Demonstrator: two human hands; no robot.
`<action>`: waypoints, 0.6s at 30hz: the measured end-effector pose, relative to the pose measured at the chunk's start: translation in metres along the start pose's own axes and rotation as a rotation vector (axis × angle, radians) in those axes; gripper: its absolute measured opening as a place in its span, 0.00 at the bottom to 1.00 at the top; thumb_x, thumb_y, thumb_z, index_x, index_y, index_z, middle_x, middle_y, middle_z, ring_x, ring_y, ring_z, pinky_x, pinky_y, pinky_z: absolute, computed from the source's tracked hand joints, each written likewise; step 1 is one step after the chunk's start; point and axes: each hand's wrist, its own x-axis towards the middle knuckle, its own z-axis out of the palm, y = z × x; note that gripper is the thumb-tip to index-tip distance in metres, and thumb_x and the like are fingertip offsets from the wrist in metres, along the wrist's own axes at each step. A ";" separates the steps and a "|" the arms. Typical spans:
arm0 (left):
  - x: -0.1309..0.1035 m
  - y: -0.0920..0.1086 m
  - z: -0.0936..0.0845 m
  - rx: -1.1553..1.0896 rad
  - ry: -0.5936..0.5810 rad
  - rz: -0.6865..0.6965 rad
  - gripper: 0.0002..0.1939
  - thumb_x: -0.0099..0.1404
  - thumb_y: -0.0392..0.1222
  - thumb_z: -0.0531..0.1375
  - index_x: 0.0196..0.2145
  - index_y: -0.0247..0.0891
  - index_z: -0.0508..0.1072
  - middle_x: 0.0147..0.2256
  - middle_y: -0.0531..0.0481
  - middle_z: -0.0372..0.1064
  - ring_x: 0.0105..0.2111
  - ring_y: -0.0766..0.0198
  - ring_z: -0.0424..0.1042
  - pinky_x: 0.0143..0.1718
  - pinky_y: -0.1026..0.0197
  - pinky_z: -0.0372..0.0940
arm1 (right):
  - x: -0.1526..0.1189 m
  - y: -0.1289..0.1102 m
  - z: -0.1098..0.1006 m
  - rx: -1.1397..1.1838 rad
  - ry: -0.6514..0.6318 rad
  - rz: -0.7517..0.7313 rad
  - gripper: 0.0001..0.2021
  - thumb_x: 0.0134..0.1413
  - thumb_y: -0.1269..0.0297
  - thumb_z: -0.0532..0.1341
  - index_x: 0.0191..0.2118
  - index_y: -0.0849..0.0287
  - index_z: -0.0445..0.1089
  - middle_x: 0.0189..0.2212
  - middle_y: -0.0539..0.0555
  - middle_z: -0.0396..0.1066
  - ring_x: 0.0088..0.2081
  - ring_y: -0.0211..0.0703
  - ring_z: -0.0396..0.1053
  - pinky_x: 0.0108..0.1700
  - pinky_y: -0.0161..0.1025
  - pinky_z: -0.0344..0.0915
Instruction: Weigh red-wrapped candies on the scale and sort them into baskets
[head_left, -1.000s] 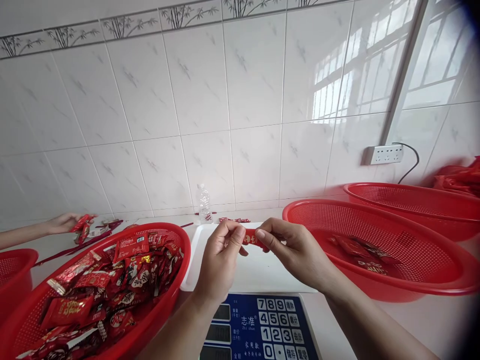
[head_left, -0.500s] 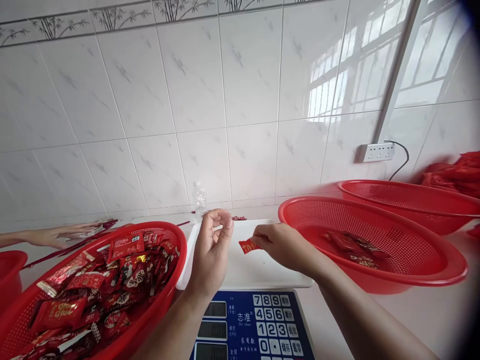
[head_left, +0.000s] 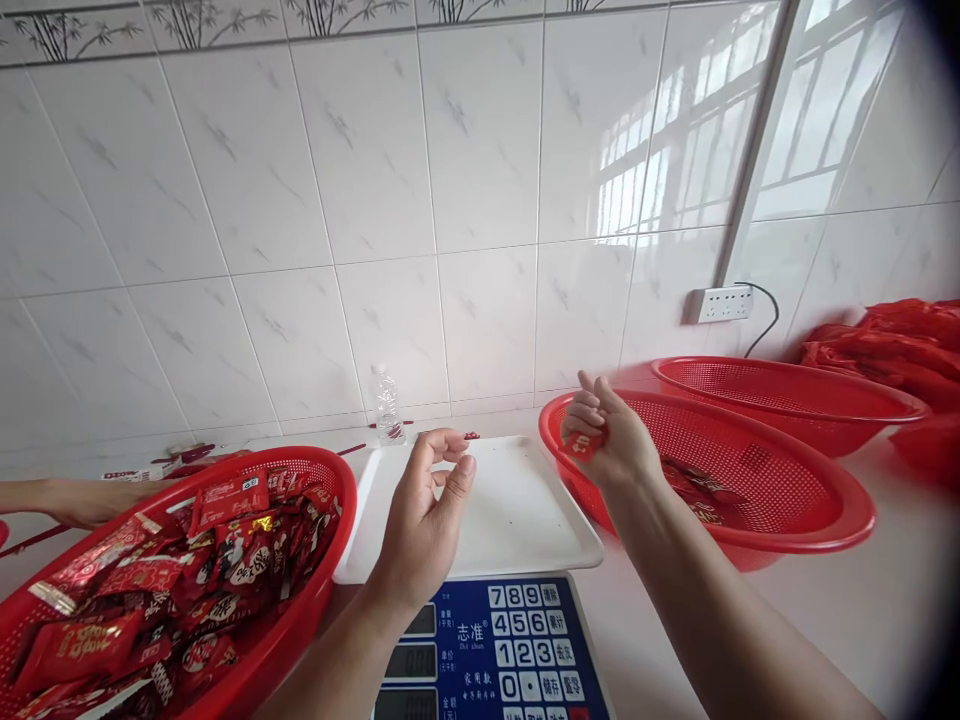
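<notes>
A: What takes up the most room?

B: Three red baskets show plainly: a filled basket (head_left: 342, 495) on the left, a near basket (head_left: 847, 530) on the right, and a rear basket (head_left: 750, 383) behind that one.

A: And between them?

B: One scale (head_left: 466, 682), its single white tray (head_left: 510, 505) lying beyond the blue keypad.

A: How many hands?

B: Three. The person's left hand (head_left: 424, 515) appears in front of the tray, fingers curled, thumb set apart from them with a clear gap. The right hand (head_left: 622, 440) is at the left end of the near basket, its index finger pointing up and the other fingers folded in.

A: Folded on what?

B: One red packet (head_left: 583, 444), tucked against the palm; blur hides exactly which fingers press it.

A: The third hand?

B: A co-worker's hand (head_left: 97, 502), just behind the filled basket. Its fingers are hidden, so its grip cannot be told.

A: Anything smaller?

B: One clear bottle (head_left: 387, 408), upright by the wall. Then the heaped packets (head_left: 225, 565) in the filled basket, overlapping too much to count, and a small cluster (head_left: 701, 490) in the near one.
</notes>
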 end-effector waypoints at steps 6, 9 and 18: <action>-0.003 0.000 0.002 0.077 -0.051 -0.009 0.10 0.67 0.48 0.52 0.44 0.43 0.65 0.47 0.47 0.64 0.47 0.59 0.65 0.47 0.56 0.61 | 0.008 -0.018 -0.018 -0.351 0.327 -0.427 0.08 0.50 0.57 0.60 0.33 0.53 0.62 0.19 0.42 0.55 0.18 0.33 0.55 0.18 0.31 0.53; -0.005 -0.002 0.005 0.128 -0.089 0.018 0.10 0.67 0.47 0.53 0.45 0.44 0.65 0.47 0.47 0.65 0.48 0.59 0.65 0.46 0.56 0.62 | 0.006 -0.027 -0.021 -0.651 0.412 -0.526 0.11 0.49 0.60 0.61 0.40 0.55 0.66 0.26 0.47 0.66 0.30 0.39 0.66 0.30 0.35 0.62; -0.017 0.024 0.003 0.432 -0.356 0.232 0.09 0.64 0.37 0.56 0.42 0.42 0.71 0.42 0.46 0.71 0.45 0.57 0.68 0.45 0.55 0.64 | -0.001 -0.020 -0.008 -1.083 0.214 -0.437 0.13 0.47 0.61 0.61 0.40 0.57 0.73 0.37 0.57 0.74 0.40 0.48 0.71 0.42 0.45 0.65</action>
